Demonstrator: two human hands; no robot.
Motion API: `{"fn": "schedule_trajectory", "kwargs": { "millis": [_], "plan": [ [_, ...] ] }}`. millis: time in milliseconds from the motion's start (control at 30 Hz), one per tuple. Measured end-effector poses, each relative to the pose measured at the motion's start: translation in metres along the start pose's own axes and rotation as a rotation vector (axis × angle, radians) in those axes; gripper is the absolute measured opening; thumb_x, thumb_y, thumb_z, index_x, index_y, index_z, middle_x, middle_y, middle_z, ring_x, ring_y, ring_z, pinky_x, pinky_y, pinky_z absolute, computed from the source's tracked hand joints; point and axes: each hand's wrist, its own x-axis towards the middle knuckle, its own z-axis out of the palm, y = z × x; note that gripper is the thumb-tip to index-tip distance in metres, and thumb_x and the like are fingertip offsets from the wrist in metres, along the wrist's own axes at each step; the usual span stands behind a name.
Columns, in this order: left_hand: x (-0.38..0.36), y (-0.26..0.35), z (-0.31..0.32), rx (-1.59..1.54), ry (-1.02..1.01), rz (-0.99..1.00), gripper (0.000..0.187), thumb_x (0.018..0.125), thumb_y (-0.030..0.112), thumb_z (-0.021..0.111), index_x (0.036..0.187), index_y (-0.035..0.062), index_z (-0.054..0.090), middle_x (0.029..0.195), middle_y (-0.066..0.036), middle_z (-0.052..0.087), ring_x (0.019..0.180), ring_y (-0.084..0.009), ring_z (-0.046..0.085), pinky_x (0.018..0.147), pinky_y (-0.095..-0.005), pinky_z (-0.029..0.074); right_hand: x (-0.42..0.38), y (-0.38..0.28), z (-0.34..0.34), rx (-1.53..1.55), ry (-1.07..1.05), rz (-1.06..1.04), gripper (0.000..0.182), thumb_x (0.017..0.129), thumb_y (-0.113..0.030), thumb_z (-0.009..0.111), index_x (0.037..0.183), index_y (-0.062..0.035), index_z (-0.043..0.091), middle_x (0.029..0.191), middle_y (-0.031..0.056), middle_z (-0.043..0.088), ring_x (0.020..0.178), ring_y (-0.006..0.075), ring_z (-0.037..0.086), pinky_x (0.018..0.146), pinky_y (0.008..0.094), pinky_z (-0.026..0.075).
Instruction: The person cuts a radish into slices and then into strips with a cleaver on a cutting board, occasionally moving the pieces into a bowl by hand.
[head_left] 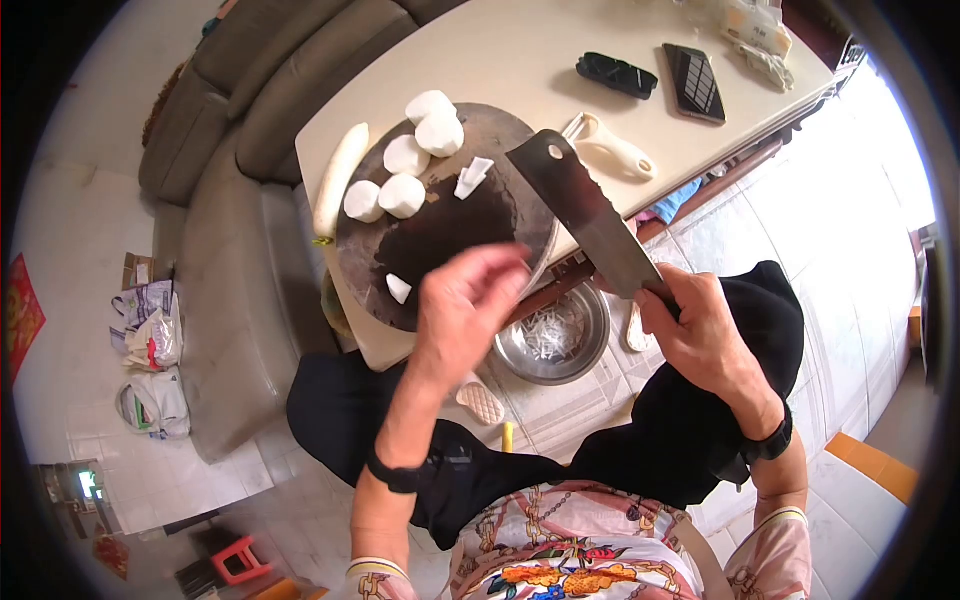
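Note:
My right hand (690, 325) grips the handle of a cleaver (585, 215), its dark broad blade raised at a slant past the right edge of a round chopping board (470, 118). Motion smears the fingers of my left hand (470, 305), which is over the board's near right edge; I cannot tell what they hold, if anything. Thick chunks of white radish (403, 196) stand on the far left of the board. Thin radish slices (473, 178) lie near its middle, and a small radish piece (398, 289) is left of my left hand. Below, a metal bowl (598, 340) contains white shreds.
A whole white radish (341, 180) lies along the board's left side on the cream table (520, 55). Farther right are a peeler (612, 150), a black case-like object (617, 75) and a phone (694, 84). A grey sofa (225, 270) stands beyond the table's left side.

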Motion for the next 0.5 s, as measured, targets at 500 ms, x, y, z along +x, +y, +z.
{"fn": "schedule_trajectory", "kwargs": {
  "millis": [500],
  "plan": [
    [0.124,-0.025,-0.038,0.906,0.171,0.309,0.026,0.080,0.001,0.070,0.106,-0.0013,0.070,0.086,-0.010,0.071,0.075,-0.0202,0.068,0.072,-0.0321,0.055,0.022,-0.014,0.002,0.277,0.078,0.095,0.013,0.090,-0.004,0.058,0.086,0.0079,0.058,0.058,0.0105,0.055,0.053,0.0131,0.050,0.051,0.0337,0.042]
  ]
}}
